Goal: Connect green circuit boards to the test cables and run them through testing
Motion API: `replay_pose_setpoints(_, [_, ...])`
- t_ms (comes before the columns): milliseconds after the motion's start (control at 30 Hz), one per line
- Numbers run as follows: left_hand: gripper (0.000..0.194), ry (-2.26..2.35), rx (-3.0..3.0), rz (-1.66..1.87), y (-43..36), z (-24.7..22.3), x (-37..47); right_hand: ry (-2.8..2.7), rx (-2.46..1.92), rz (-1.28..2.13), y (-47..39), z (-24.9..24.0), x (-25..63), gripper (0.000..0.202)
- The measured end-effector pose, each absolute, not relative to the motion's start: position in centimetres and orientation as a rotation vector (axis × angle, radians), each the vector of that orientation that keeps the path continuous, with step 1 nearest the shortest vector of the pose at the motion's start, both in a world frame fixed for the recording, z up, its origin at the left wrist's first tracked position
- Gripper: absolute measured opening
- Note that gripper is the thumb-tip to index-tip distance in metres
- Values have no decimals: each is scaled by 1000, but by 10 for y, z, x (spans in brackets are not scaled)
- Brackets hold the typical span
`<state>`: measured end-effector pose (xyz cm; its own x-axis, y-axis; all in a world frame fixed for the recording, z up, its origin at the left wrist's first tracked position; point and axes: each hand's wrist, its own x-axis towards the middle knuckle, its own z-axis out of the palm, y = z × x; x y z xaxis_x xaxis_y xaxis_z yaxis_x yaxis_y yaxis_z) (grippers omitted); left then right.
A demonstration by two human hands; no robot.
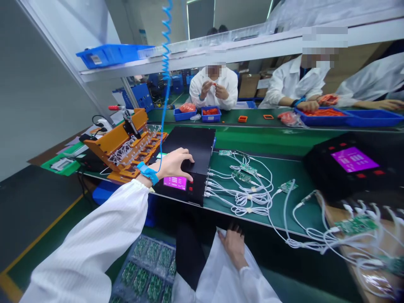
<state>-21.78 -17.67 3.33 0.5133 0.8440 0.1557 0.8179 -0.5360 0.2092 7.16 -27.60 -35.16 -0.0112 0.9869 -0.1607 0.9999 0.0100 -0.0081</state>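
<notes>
My left hand [175, 164] reaches over the front edge of a black test box [195, 145]. Its fingers are bent above the box's top, and the thumb stands apart, by the red buttons [190, 189] beside a lit purple screen [175, 182]. Whether the thumb presses anything I cannot tell. A blue wrist strap [147, 173] with a coiled blue cord is on that wrist. My right hand [232, 245] lies on my white-coated lap below the bench edge, fingers loosely extended, holding nothing visible. White cables [249, 198] run from the box's side to small green circuit boards [241, 176].
An orange fixture [132, 147] with a red-handled clamp stands left. Another black box [350, 164] with a purple screen is at right. Trayed circuit boards [147, 267] sit low, beside my legs. Across the bench, co-workers in white coats handle orange parts near blue bins [318, 119].
</notes>
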Motion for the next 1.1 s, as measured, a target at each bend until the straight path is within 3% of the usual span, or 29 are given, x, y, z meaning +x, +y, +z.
replay_pose_setpoints(633, [65,1740,2702,-397,-184,64,-179,1975,2210,-395,-270,-355,96,78])
replay_pose_setpoints(1100, [68,1806,2644,-488,-187,66,-174,1949,2182,-574,-267,-359,112,81])
